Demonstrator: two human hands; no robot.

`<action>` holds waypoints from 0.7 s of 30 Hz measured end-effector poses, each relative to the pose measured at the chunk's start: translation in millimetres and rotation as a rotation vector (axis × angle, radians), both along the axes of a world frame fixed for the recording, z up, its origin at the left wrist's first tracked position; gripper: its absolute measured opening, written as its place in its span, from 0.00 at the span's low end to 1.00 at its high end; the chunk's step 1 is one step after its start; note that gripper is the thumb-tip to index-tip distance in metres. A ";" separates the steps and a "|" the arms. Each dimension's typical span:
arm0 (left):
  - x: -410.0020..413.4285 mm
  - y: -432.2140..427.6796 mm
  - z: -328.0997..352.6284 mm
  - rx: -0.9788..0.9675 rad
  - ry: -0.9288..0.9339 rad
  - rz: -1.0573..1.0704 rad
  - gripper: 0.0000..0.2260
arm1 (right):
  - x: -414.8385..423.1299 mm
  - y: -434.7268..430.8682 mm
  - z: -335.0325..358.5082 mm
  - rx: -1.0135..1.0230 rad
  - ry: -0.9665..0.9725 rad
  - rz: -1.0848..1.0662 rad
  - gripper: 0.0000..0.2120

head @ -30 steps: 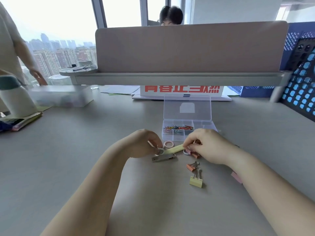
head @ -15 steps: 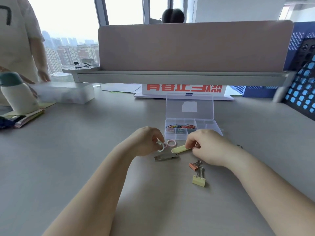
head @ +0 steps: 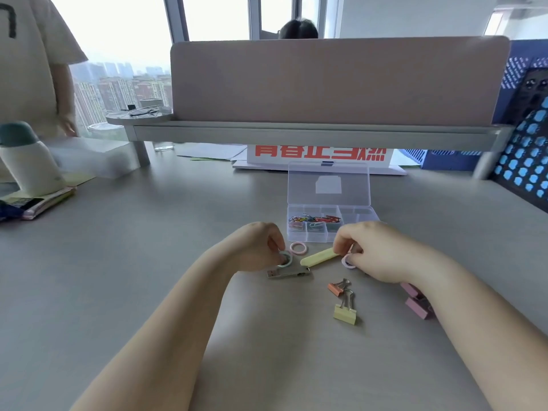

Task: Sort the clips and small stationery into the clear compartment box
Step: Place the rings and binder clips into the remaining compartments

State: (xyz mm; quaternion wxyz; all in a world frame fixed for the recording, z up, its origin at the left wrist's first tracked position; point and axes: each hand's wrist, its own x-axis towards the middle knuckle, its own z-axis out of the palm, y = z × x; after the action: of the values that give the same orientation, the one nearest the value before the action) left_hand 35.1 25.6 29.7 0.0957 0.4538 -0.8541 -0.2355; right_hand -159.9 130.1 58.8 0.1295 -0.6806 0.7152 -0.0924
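The clear compartment box (head: 358,216) stands open on the desk, coloured paper clips (head: 314,219) in its left compartments. Just in front of it my left hand (head: 256,246) pinches a pale green ring (head: 285,259). My right hand (head: 373,250) pinches a pink ring (head: 347,261) and touches the end of a yellow highlighter (head: 318,258). Another pink ring (head: 298,248) lies between my hands. A metal USB stick (head: 287,273) lies under my left hand. Orange (head: 338,286), yellow (head: 345,311) and pink (head: 418,304) binder clips lie nearer to me.
A desk divider with a shelf (head: 326,132) rises behind the box. At the left stand a white bottle (head: 28,161) on notebooks and a frosted plastic box (head: 95,157), with a person (head: 32,60) beside them. A blue perforated panel (head: 525,149) closes the right side.
My left hand lifted the pale green ring slightly and brought it back down by the USB stick. My right hand shifted along the highlighter, and its pink ring shows below the fingers.
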 end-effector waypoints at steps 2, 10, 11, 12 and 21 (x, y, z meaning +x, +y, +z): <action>-0.2 1.7 1.2 0.016 0.015 -0.012 0.07 | -3.1 0.4 1.2 0.015 0.046 -0.020 0.09; -6.8 5.2 2.1 0.007 0.073 -0.020 0.09 | -9.3 1.3 0.3 0.024 0.101 -0.064 0.11; -8.7 5.7 1.4 0.001 0.085 -0.017 0.08 | -9.2 1.1 0.1 0.013 0.104 -0.065 0.12; -10.2 6.3 0.4 -0.011 0.097 -0.012 0.07 | -8.6 1.2 -0.1 0.009 0.111 -0.062 0.11; -21.5 7.3 -6.4 -0.147 0.014 0.086 0.06 | -4.1 1.9 -2.2 0.026 0.276 -0.098 0.09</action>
State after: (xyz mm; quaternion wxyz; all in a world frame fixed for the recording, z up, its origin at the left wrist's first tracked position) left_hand 13.6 32.8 23.4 0.1448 0.4801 -0.8481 -0.1712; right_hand -164.0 132.0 56.6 0.0337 -0.6494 0.7597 0.0051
